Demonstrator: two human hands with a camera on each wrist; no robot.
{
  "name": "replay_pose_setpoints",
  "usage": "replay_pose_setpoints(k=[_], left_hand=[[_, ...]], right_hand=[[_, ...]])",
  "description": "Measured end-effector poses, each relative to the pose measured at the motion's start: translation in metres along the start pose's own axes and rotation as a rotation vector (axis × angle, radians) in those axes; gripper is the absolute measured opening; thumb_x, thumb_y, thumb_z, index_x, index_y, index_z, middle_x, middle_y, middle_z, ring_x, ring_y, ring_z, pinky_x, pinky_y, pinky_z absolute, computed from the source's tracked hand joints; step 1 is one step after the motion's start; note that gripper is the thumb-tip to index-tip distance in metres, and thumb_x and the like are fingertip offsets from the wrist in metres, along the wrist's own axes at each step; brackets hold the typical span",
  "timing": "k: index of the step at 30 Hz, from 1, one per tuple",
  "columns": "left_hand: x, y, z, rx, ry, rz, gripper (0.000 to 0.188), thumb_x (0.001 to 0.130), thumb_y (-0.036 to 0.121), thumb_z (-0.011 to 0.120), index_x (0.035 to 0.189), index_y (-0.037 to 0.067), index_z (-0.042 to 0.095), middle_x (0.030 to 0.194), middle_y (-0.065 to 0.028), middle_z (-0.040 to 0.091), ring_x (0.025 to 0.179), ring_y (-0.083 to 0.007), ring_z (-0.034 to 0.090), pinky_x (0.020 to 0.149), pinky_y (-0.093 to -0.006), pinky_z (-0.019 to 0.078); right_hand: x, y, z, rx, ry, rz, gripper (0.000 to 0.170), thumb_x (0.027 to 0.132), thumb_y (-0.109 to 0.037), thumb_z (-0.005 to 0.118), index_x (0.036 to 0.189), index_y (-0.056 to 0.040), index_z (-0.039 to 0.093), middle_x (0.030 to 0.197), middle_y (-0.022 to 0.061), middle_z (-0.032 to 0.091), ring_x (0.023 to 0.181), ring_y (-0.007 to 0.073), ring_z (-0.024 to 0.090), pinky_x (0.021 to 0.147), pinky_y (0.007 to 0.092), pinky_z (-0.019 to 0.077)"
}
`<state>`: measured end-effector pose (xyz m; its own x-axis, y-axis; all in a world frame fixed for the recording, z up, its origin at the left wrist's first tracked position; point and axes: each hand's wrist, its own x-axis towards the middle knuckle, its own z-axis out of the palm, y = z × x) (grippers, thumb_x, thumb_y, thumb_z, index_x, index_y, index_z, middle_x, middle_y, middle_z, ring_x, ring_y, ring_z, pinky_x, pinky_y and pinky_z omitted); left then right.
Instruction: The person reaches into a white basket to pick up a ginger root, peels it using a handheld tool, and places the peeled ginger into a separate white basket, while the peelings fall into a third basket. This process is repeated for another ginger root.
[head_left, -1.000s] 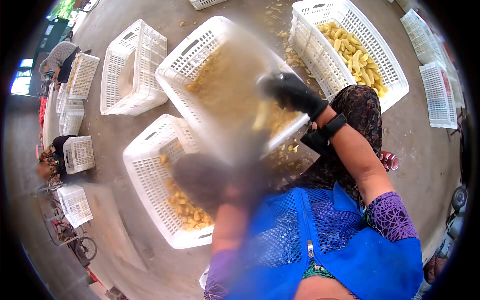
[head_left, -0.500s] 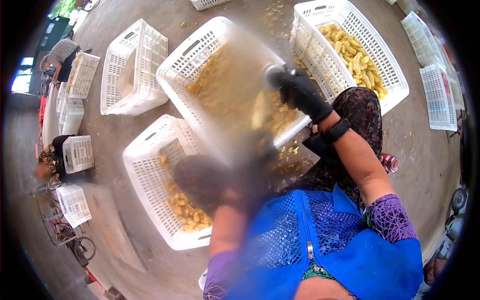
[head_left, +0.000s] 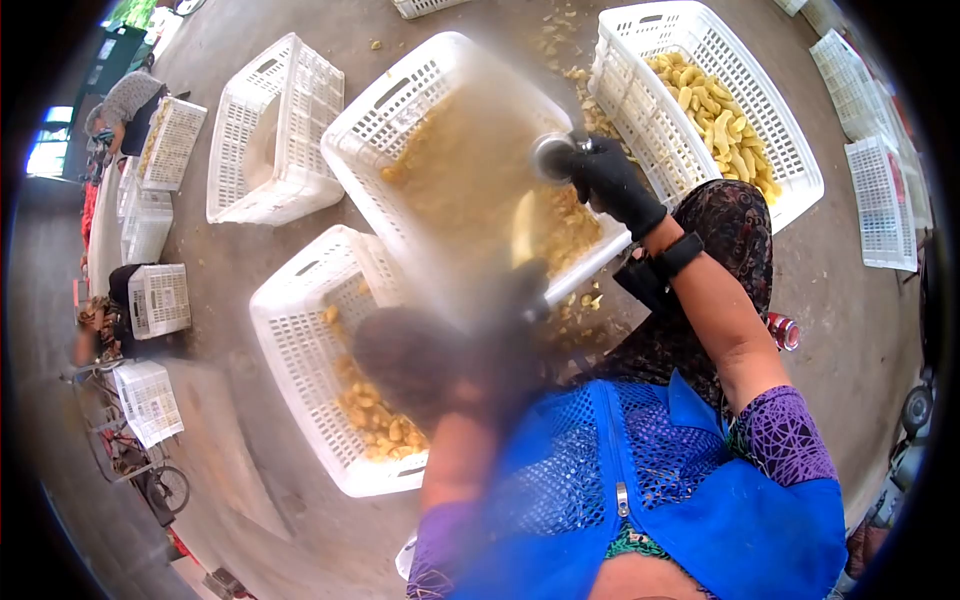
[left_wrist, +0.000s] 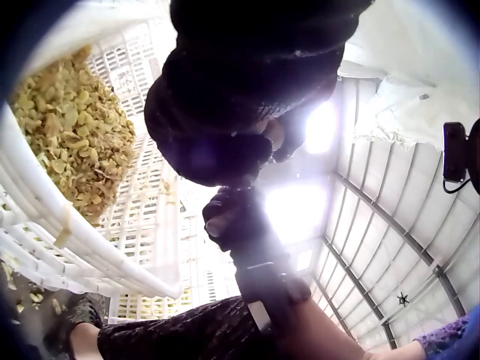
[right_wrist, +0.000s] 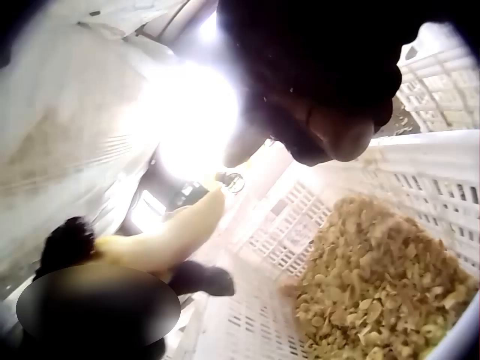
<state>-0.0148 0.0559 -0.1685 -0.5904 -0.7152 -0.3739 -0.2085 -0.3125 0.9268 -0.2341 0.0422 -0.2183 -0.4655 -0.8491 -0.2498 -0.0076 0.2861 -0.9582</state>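
Observation:
Black gloves cover both hands. The left hand point(head_left: 505, 300), blurred in the head view, grips the lower end of a long pale-yellow peeled piece point(head_left: 524, 230); in the right wrist view the piece point(right_wrist: 169, 240) rises from the left hand's fingers point(right_wrist: 201, 279). The right hand point(head_left: 612, 185) curls round a round silvery object point(head_left: 552, 157) over the right side of the white crate point(head_left: 352, 150), apart from the piece. Brown-yellow peelings point(right_wrist: 375, 285) lie in this crate. Dark against the light, the left hand point(left_wrist: 240, 97) hides its piece in the left wrist view.
A crate point(head_left: 640, 125) of yellow peeled pieces point(head_left: 722, 125) stands at the upper right, another point(head_left: 300, 320) with yellow pieces at the lower left. Stacked crates point(head_left: 235, 150) stand farther left. A red can point(head_left: 783, 331) is beside the person's leg. Two people are at far left.
The right hand and its round silvery object have shifted slightly right, and that object shows more clearly. The left hand still holds the yellow piece. The head view has shifted a little.

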Motion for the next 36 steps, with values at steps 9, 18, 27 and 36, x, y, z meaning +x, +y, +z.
replay_pose_setpoints(k=[9, 18, 27, 36], left_hand=[[0.008, -0.011, 0.001, 0.031, -0.009, 0.049, 0.041, 0.07, 0.008, 0.064, 0.11, 0.007, 0.058, 0.099, -0.0132, 0.054, 0.091, -0.0261, 0.055, 0.074, -0.0373, 0.0448], [0.003, -0.009, 0.009, -0.024, -0.06, 0.043, 0.041, 0.07, 0.009, 0.064, 0.11, 0.007, 0.058, 0.101, -0.0134, 0.053, 0.094, -0.0261, 0.055, 0.076, -0.0374, 0.0446], [-0.001, -0.004, 0.007, -0.063, -0.097, 0.035, 0.041, 0.07, 0.009, 0.064, 0.11, 0.007, 0.058, 0.103, -0.0135, 0.053, 0.097, -0.026, 0.054, 0.078, -0.0375, 0.0444], [-0.006, 0.0, 0.006, -0.156, -0.159, 0.038, 0.041, 0.069, 0.01, 0.065, 0.11, 0.007, 0.058, 0.105, -0.0137, 0.052, 0.1, -0.026, 0.053, 0.081, -0.0376, 0.0442]], right_hand=[[0.026, 0.037, -0.002, -0.273, 0.022, -0.351, 0.021, 0.08, -0.025, 0.065, 0.088, -0.0063, 0.063, 0.058, -0.0014, 0.055, 0.041, 0.0041, 0.043, 0.035, 0.0196, 0.0325], [-0.026, 0.008, 0.017, -0.231, -0.146, -0.097, 0.033, 0.079, -0.03, 0.068, 0.101, -0.0051, 0.063, 0.062, -0.0011, 0.057, 0.046, 0.004, 0.047, 0.04, 0.0199, 0.0387], [-0.009, -0.001, 0.004, 0.131, -0.192, -0.359, 0.024, 0.082, -0.031, 0.061, 0.083, -0.0077, 0.06, 0.054, -0.0033, 0.049, 0.037, 0.0055, 0.042, 0.034, 0.0192, 0.032], [-0.019, -0.006, 0.006, -0.078, -0.286, -0.326, 0.011, 0.09, -0.018, 0.052, 0.082, -0.0113, 0.055, 0.062, -0.0052, 0.049, 0.047, 0.0053, 0.047, 0.041, 0.0195, 0.0376]])
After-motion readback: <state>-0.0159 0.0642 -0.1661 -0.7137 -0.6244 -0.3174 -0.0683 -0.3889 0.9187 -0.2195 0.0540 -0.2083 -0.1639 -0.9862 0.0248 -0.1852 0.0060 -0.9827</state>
